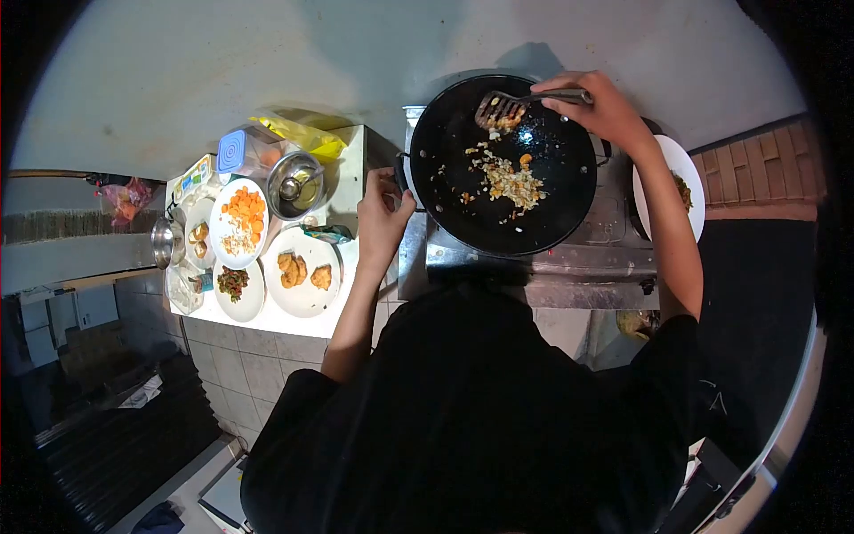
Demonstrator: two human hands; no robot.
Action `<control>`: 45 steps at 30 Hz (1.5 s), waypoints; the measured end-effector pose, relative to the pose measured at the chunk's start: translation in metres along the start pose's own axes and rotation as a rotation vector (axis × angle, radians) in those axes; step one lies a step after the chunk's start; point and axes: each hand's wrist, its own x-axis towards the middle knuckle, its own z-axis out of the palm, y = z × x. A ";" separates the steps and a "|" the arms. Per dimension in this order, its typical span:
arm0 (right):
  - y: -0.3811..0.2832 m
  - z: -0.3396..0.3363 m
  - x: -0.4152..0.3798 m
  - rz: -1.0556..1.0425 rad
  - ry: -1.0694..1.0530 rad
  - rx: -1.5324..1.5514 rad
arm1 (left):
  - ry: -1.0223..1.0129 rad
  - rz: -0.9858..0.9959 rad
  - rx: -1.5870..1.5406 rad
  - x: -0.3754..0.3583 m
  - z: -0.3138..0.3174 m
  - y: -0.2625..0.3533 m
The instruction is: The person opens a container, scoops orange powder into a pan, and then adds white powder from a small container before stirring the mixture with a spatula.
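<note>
A black wok [498, 227] sits on the stove [569, 254], with chopped, browned bits of food [511, 185] spread across its middle. My right hand [600, 107] is closed around the handle of a slotted spatula [500, 109]. Its head is over the far part of the wok, with some of the bits on and beside it. At the wok's left side, the fingers of my left hand [382, 215] close on the small loop handle [402, 171]; part of that grip is hidden.
Left of the stove, a white table [342, 191] holds a plate of chopped carrots [243, 218], a plate of browned pieces [302, 289], a plate of chopped greens [238, 294], a metal bowl [296, 185] and a blue-lidded container [233, 153]. Another plate [680, 165] lies under my right forearm.
</note>
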 end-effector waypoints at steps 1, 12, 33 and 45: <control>0.006 0.004 0.000 0.027 0.042 -0.104 | 0.016 0.016 -0.029 0.000 0.001 -0.002; 0.005 0.018 0.018 0.138 -0.120 0.065 | 0.017 0.049 -0.056 0.000 0.002 -0.005; -0.005 0.020 0.034 0.002 -0.361 0.252 | 0.015 0.035 -0.017 -0.001 0.002 -0.001; -0.026 -0.011 -0.008 0.264 -0.151 0.095 | 0.027 0.045 -0.017 -0.001 0.000 0.007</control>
